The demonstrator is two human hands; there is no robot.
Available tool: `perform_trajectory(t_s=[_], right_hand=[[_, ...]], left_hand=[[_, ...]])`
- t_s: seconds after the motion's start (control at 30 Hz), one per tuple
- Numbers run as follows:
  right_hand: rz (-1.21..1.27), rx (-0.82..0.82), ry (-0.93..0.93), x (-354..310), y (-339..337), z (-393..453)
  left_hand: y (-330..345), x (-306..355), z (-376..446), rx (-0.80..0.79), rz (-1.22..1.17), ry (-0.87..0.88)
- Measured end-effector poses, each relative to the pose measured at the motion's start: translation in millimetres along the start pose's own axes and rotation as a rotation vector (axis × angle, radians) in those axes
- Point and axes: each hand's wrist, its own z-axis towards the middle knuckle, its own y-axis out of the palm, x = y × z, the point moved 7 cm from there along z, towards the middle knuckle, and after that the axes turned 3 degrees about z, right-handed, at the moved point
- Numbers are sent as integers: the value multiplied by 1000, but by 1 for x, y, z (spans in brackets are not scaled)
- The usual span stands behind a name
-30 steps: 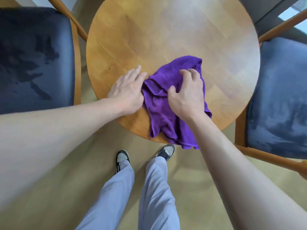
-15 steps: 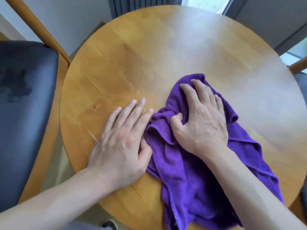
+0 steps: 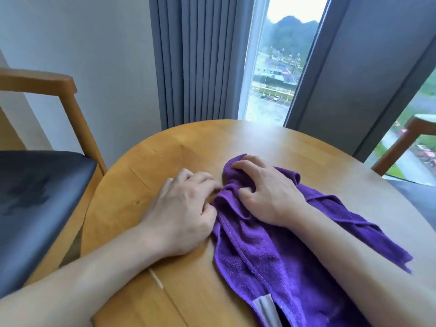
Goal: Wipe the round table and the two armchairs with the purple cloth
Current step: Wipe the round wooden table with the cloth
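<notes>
Nearest: your two bare forearms enter from the bottom edge and lie over the round wooden bench (image 3: 247, 138), L from lower left, R from lower right across the cloth. Purple cloth (image 3: 264, 253): rumpled terry, spread on the R half of the bench top, near end trailing to the bottom edge of view, one corner reaching out to the R; a white tag (image 3: 266, 308) shows at its near hem. Left hand (image 3: 181, 213): palm down on bare wood just L of the cloth, fingers bent, thumb side touching the cloth's L fold; can't tell whether it pinches any fabric. Right hand (image 3: 269, 192): on top of the bunched far end of the cloth, fingers curled into the fabric, thumb tucked in a fold, gripping it against the wood. The two hands sit side by side, nearly touching. Bench surface: light wood w/ plank seams, a small dark knot (image 3: 137, 202) L of the left hand, a pale scratch near your L forearm. Left armchair (image 3: 35, 192): dark upholstered seat w/ wooden arm and frame, just beside the bench's L edge. Right armchair (image 3: 401, 142): only a wooden arm and post show at the far R, beyond the bench rim. Farthest: grey pleated curtain (image 3: 193, 62) behind the bench, white wall to its L, narrow window (image 3: 278, 67) giving onto a car park, buildings and hills.
</notes>
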Motion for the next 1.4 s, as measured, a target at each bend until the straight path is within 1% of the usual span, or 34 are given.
perform_trajectory(t_s=[0.1, 0.2, 0.27, 0.37, 0.47, 0.57, 0.63, 0.73, 0.83, 0.9, 1.0, 1.07, 1.13, 1.17, 1.2, 1.27, 1.3, 1.33, 1.37, 1.4], right_hand=[[25, 37, -26, -2, -7, -22], [75, 39, -14, 14, -19, -45], [100, 79, 45, 40, -34, -49], [116, 150, 190, 91, -54, -41], [71, 146, 272, 124, -62, -25], [2, 123, 300, 133, -61, -5], [-19, 105, 287, 132, -58, 12], [-42, 54, 221, 122, -50, 36], [-28, 30, 159, 110, -45, 40], [49, 14, 124, 102, -44, 32], [231, -23, 112, 99, -46, 18], [248, 30, 196, 116, -57, 13], [173, 133, 328, 145, -78, 9], [118, 160, 400, 161, -85, 7], [48, 149, 482, 176, -88, 4], [-141, 57, 662, 198, -89, 1], [-200, 17, 722, 203, -87, 2], [-230, 1, 730, 201, -84, 4], [-225, 2, 676, 192, -81, 8], [-175, 2, 574, 179, -76, 12]], left_hand=[[4, 5, 21, -25, -34, 30], [16, 25, 55, -57, 68, 64], [28, 44, 80, -58, 67, 62], [39, 61, 108, 14, 29, 57], [43, 57, 112, 79, 0, 63], [45, 52, 114, 75, -7, 65], [46, 52, 120, 64, -25, 56], [48, 52, 126, 60, -53, 60], [49, 50, 126, 34, -85, 93], [48, 47, 123, 6, -128, 96], [42, 46, 117, 8, -178, 99], [41, 46, 115, -12, -186, 95], [38, 50, 114, -17, -174, 94], [37, 52, 114, -16, -165, 93], [37, 55, 113, -14, -153, 90], [39, 61, 111, -12, -120, 85], [40, 64, 109, -15, -110, 82], [40, 66, 107, -15, -103, 82], [40, 68, 106, -16, -94, 85], [40, 69, 104, -16, -86, 91]])
